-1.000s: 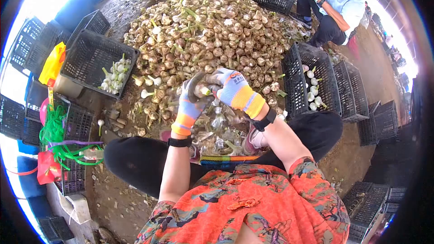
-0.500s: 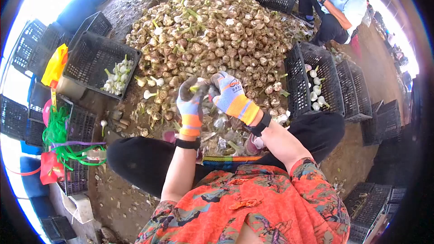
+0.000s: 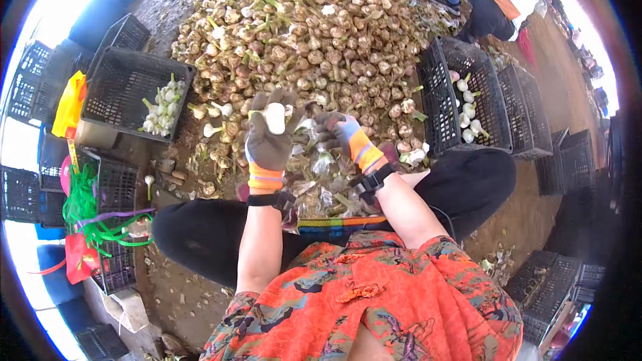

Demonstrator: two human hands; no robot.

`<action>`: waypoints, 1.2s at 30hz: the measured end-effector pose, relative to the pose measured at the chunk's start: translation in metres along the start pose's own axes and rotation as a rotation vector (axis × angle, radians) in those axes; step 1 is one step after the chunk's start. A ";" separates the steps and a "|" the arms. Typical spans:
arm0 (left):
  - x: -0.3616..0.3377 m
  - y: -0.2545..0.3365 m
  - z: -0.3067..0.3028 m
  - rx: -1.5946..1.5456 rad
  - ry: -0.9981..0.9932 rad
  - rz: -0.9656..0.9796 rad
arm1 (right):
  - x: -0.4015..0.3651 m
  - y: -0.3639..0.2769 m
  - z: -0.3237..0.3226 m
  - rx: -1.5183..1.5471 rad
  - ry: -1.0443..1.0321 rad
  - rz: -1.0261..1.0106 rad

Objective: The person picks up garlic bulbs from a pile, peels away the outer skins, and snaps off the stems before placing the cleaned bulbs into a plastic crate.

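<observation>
My left hand (image 3: 269, 135), in a grey and orange glove, is palm up and holds a white peeled garlic bulb (image 3: 275, 118). To its right my right hand (image 3: 342, 135), in a matching glove, is bent with its fingers curled over loose papery skins (image 3: 324, 160); what it grips, if anything, is too small to tell. A large heap of garlic bulbs (image 3: 321, 40) lies just beyond both hands. Several trimmed white bulbs (image 3: 213, 130) rest on the heap's near left edge.
Black crates holding white bulbs stand at the left (image 3: 114, 93) and right (image 3: 438, 120). Green ribbons (image 3: 83, 194) hang over crates at far left. A co-worker (image 3: 498, 0) crouches at the upper right. More crates (image 3: 545, 294) sit at the lower right.
My hands have moved apart. The left one has turned palm up, showing the white bulb; the right has drawn away from it. The view has shifted slightly.
</observation>
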State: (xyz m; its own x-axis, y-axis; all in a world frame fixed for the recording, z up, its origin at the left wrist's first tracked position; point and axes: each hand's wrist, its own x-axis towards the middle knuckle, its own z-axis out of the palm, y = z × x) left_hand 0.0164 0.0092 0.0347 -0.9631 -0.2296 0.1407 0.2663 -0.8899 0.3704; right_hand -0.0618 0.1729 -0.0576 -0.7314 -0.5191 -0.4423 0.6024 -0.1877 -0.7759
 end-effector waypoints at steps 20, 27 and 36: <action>0.004 -0.067 -0.037 0.600 0.350 -0.421 | -0.059 -0.075 -0.063 1.068 -0.107 -0.380; 0.002 -0.060 -0.061 0.720 0.456 -0.275 | 0.004 0.071 -0.114 -1.621 0.328 0.192; 0.003 -0.067 -0.122 0.997 0.344 -0.371 | 0.004 0.013 -0.040 -1.108 0.095 -0.165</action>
State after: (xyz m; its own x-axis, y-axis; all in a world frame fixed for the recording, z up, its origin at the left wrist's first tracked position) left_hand -0.0088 0.0200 -0.1014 -0.9084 -0.2495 -0.3354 -0.2751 -0.2472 0.9291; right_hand -0.0696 0.2017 -0.0872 -0.8259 -0.4815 -0.2933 -0.0857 0.6213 -0.7788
